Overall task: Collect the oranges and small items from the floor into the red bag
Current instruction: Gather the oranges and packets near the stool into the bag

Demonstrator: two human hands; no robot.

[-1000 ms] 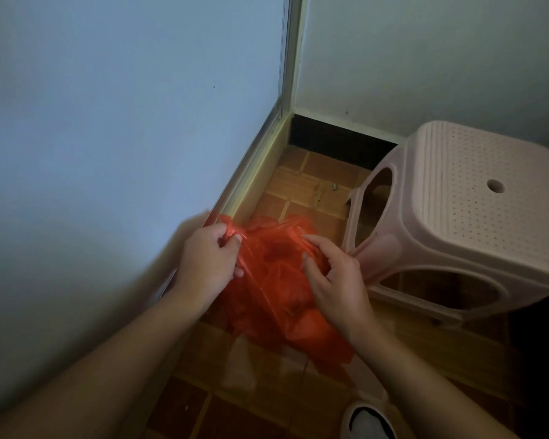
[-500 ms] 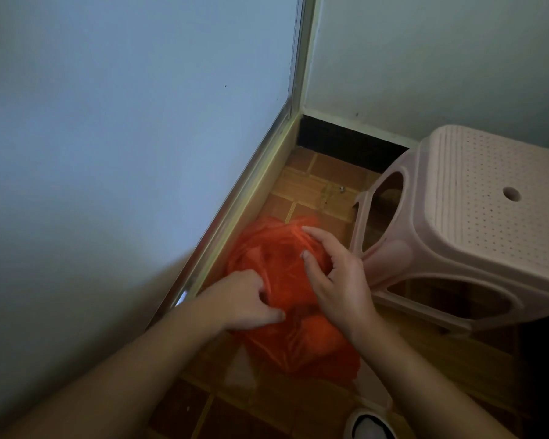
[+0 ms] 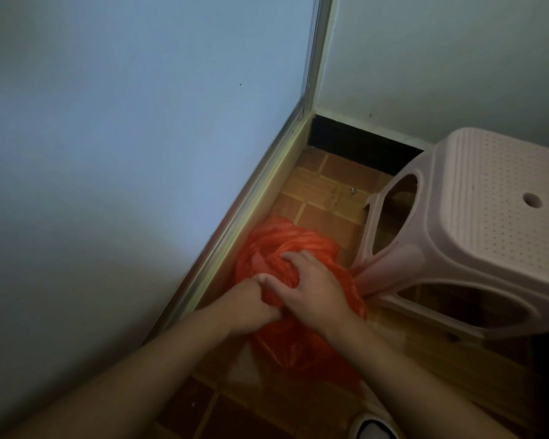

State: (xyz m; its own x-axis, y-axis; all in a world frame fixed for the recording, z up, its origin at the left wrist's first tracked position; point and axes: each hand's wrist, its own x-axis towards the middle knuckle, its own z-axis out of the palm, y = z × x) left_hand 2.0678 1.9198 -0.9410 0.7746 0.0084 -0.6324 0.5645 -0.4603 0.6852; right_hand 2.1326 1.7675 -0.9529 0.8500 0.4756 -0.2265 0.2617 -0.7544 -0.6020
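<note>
A pale pink plastic stool with a perforated seat and a round centre hole is positioned at the right, on a brown tiled floor. A small metallic object is seen on a tile near the stool's far leg. A pale blue panel in a metal frame is located at the left. A black skirting strip runs under the white wall. A white shoe tip is visible at the bottom edge.

- Bag: translucent orange-red plastic.
- Stool: pale pink, seat dotted with small holes.
- Floor: brown-orange tiles, lighter grout lines.
- Wall: pale blue-grey.
- Skirting: black.
</note>
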